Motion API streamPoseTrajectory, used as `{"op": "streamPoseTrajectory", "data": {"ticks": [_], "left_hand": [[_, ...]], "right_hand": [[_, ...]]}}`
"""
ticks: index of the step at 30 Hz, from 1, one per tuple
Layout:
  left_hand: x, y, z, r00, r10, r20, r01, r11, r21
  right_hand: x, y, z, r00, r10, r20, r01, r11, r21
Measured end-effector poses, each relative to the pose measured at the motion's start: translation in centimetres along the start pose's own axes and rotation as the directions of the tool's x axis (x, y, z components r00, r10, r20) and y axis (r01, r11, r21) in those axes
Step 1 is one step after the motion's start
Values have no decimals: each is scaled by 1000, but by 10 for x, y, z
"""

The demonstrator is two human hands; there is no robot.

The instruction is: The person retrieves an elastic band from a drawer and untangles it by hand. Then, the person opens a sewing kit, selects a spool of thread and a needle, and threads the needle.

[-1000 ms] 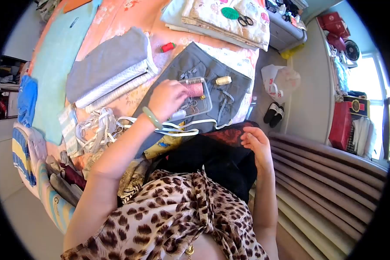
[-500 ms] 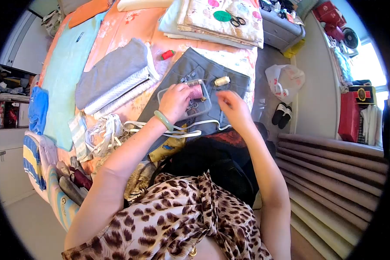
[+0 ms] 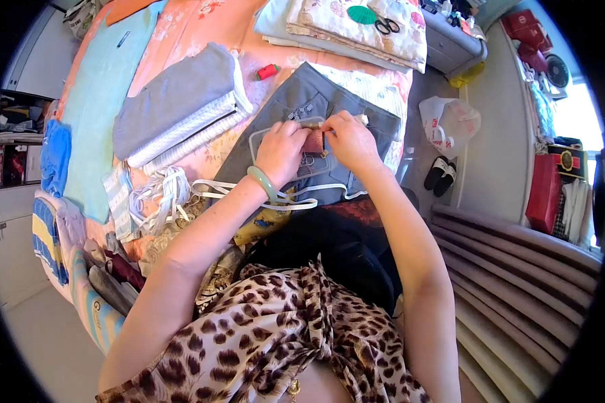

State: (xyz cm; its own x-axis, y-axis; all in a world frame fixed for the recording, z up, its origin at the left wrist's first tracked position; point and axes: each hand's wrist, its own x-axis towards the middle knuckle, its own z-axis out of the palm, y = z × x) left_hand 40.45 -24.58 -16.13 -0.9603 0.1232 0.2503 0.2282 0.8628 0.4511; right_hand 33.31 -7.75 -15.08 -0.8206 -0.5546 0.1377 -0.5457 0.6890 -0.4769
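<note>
A clear plastic box [image 3: 255,144] lies on the dark grey garment [image 3: 363,114], in front of me. My left hand [image 3: 281,152], a green bangle at its wrist, is over the box with its fingers closed on the left end of a pink thread spool [image 3: 312,142]. At the spool's right end my right hand [image 3: 351,140] has its fingertips pinched together; what is between them is too small to make out. The cream spool beyond the right hand is mostly hidden. White elastic [image 3: 296,203] runs across the garment below the box.
Folded grey cloth [image 3: 175,101] and a red spool [image 3: 267,72] lie on the bed at the upper left. Scissors [image 3: 387,26] rest on folded fabric [image 3: 343,33] at the top. Bundled white elastic [image 3: 161,195] is left of my left forearm.
My right hand has come in from the right and up to the spool, its fingers now pinched. My left hand stays over the box. The view has shifted slightly.
</note>
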Motion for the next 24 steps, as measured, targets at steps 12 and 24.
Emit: {"op": "streamPoseTrajectory", "data": {"ticks": [12, 24], "left_hand": [[-3, 4, -6, 995, 74, 70, -73, 997, -24], [14, -11, -16, 957, -189, 219, 273, 840, -470]], "right_hand": [[-3, 3, -10, 988, 152, -5, -141, 932, 334], [-72, 31, -47, 926, 368, -90, -276, 819, 503]]}}
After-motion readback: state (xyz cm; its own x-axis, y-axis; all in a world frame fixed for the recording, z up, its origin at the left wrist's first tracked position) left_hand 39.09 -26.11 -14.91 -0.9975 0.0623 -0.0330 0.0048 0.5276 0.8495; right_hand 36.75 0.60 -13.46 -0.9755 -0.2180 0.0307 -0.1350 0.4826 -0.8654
